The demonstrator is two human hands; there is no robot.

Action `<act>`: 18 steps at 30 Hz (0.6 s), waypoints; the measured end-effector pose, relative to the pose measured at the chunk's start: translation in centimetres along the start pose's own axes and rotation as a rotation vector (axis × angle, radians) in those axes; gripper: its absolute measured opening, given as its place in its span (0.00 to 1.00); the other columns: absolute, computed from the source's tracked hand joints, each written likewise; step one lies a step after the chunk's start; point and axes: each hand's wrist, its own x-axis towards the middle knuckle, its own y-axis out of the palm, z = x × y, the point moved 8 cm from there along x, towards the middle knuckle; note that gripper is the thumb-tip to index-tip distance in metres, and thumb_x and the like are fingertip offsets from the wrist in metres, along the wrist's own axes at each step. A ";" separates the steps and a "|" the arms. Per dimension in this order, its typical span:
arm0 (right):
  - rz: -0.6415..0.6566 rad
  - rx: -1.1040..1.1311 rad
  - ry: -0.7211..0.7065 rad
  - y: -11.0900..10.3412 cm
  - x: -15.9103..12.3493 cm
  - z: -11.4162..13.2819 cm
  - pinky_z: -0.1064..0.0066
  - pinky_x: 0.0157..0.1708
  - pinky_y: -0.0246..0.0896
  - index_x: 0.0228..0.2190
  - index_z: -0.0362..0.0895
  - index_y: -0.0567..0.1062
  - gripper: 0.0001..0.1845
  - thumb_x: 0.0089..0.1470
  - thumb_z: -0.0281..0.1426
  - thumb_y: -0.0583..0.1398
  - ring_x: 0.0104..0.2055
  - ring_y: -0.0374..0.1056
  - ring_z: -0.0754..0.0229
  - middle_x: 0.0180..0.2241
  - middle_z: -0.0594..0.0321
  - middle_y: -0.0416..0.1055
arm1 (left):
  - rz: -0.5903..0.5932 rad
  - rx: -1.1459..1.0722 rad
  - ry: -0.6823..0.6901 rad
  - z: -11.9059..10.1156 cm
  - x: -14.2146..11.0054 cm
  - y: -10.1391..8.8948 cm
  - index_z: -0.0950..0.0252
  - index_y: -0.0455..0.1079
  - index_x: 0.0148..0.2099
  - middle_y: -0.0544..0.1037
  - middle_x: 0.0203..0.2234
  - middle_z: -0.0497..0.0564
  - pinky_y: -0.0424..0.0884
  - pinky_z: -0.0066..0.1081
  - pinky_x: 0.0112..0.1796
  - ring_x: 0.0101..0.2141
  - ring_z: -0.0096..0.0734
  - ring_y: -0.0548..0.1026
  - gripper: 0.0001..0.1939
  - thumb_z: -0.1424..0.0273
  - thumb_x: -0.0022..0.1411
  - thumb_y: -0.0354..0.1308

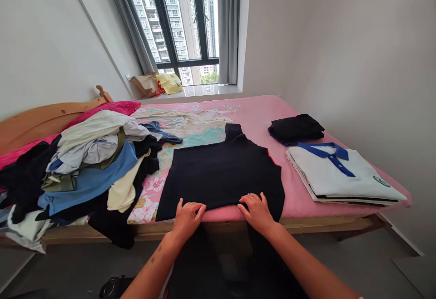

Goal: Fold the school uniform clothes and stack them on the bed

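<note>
Your black garment (pixel 218 167) lies spread flat on the bed's near part, its near edge just inside the wooden bed frame (pixel 163 230) and its lower corners almost at that edge. To its right, a strip of pink sheet (pixel 262 108) separates it from the stack of white shirts (pixel 337 185) and the folded black clothes (pixel 296 129); beyond, the sheet runs toward the window (pixel 184 22). On its left, floral cloth (pixel 150 203) borders the heap of clothes (pixel 91 172), so room is tighter there. The garment's long axis runs left to right, along the bed edge; its collar (pixel 233 129) points away from you. Your left hand (pixel 187 219) and right hand (pixel 259 213) rest well apart on the near edge, fingers slightly bent; you cannot tell whether they pinch the fabric.
</note>
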 end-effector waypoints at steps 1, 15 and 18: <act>-0.006 0.010 -0.010 -0.2 0.9 0.9 0.48 0.59 0.30 0.48 0.49 0.69 0.19 0.57 0.39 0.50 0.58 0.54 0.54 0.53 0.59 0.64 | -0.017 -0.012 0.027 -0.9 1.1 -0.4 0.54 0.72 0.46 0.75 0.47 0.47 0.46 0.48 0.59 0.50 0.33 0.69 0.19 0.59 0.65 0.41; 0.132 -0.017 -0.169 4.1 -6.4 1.0 0.51 0.62 0.34 0.58 0.50 0.58 0.33 0.49 0.28 0.53 0.65 0.39 0.55 0.63 0.65 0.45 | 0.082 0.006 0.096 -1.2 2.2 5.5 0.55 0.51 0.63 0.54 0.63 0.49 0.33 0.53 0.59 0.62 0.38 0.49 0.30 0.52 0.63 0.41; 0.169 0.011 -0.116 4.3 -9.8 0.0 0.53 0.61 0.39 0.59 0.50 0.56 0.33 0.52 0.35 0.54 0.65 0.39 0.54 0.63 0.64 0.45 | 0.085 0.020 0.012 2.5 2.3 2.8 0.55 0.58 0.60 0.58 0.61 0.50 0.40 0.53 0.59 0.62 0.37 0.51 0.25 0.55 0.64 0.40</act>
